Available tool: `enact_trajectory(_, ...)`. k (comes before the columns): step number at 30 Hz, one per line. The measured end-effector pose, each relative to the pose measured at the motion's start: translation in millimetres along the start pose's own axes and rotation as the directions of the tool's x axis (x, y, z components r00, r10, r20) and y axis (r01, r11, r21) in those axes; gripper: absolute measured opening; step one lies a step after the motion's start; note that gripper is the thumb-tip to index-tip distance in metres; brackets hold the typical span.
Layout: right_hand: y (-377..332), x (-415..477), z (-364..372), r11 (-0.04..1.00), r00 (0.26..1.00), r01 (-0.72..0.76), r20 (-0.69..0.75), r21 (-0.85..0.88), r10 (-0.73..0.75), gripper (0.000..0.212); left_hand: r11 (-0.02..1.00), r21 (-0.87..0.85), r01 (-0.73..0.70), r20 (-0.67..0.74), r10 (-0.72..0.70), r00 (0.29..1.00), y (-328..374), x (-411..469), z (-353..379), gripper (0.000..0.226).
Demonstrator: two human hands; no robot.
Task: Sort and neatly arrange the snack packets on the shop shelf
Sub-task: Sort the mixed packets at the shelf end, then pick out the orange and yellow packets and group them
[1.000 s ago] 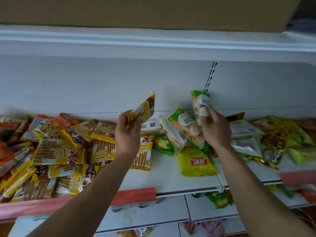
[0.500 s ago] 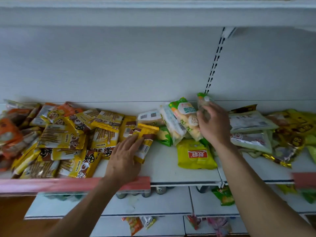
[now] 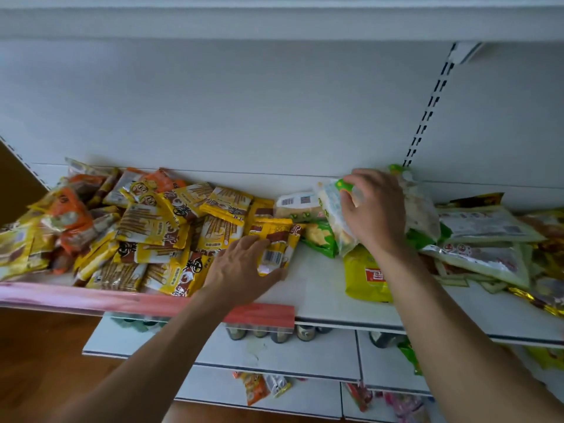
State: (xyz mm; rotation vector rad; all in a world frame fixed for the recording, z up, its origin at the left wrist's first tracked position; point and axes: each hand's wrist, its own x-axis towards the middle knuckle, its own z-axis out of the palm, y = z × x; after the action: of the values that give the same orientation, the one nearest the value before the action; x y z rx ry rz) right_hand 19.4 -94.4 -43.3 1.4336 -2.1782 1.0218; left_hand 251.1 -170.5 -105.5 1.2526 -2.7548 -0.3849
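On the white shelf [image 3: 317, 288] my left hand [image 3: 241, 267] lies flat on a yellow-and-brown stick-snack packet [image 3: 274, 239], at the right edge of a heap of like yellow packets [image 3: 152, 227]. Its fingers are fairly straight and its thumb sits at the packet's lower edge. Further right, my right hand [image 3: 375, 209] grips the top of a green-and-white packet [image 3: 332, 209] that stands tilted near the back wall. More clear packets lean behind that hand, partly hidden.
Orange packets [image 3: 67, 209] lie mixed in at the far left. A yellow-green packet with a red label [image 3: 366, 276] lies under my right wrist. Silvery white packets [image 3: 482, 224] are stacked on the right. A red price strip [image 3: 262, 314] lines the front edge; lower shelves hold cans [image 3: 274, 334].
My left hand brought the yellow packet down from the air onto the heap's edge. My right hand lowered its green-and-white packet among the standing ones and shifted left.
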Motion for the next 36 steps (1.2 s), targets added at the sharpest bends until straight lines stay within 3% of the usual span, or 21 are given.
enact_trajectory(5, -41, 0, 28, 0.997, 0.993, 0.070, 0.098, -0.023, -0.067, 0.026, 0.997, -0.068, -0.043, -0.127, 0.034, 0.991, -14, -1, -22, 0.058)
enact_trajectory(9, -78, 5, 58, 0.995, 0.978, 0.058, 0.204, -0.087, -0.039, 0.034, 0.990, -0.050, -0.133, -0.163, 0.123, 0.979, -55, -11, -44, 0.048)
enact_trajectory(15, -152, -8, 106, 1.000, 0.897, 0.006, 0.442, 0.019, -0.014, 0.046, 0.973, -0.106, -0.203, -0.388, 0.148, 0.910, -128, -26, -71, 0.040)
enact_trajectory(19, -212, -35, 140, 0.995, 0.910, 0.064, 0.405, 0.077, -0.090, 0.059, 0.988, -0.082, -0.128, -0.463, 0.076, 0.883, -194, -35, -74, 0.057)
enact_trajectory(23, -255, -67, 178, 0.998, 0.884, 0.043, 0.464, 0.047, -0.059, 0.071, 0.996, -0.057, -0.073, -0.337, 0.050, 0.940, -242, -41, -59, 0.072)
enact_trajectory(29, -261, -98, 197, 0.994, 0.926, -0.017, 0.377, 0.112, -0.027, 0.062, 0.985, -0.089, -0.150, -0.363, 0.108, 0.926, -254, -43, -35, 0.068)
enact_trajectory(33, -265, -94, 193, 0.983, 0.909, -0.090, 0.416, 0.161, 0.015, 0.061, 0.981, -0.117, -0.152, -0.373, 0.099, 0.923, -257, -43, -34, 0.068)
enact_trajectory(36, -261, -92, 175, 0.963, 0.950, -0.129, 0.306, 0.238, 0.052, 0.054, 0.980, -0.150, -0.134, -0.384, 0.067, 0.921, -253, -40, -34, 0.068)
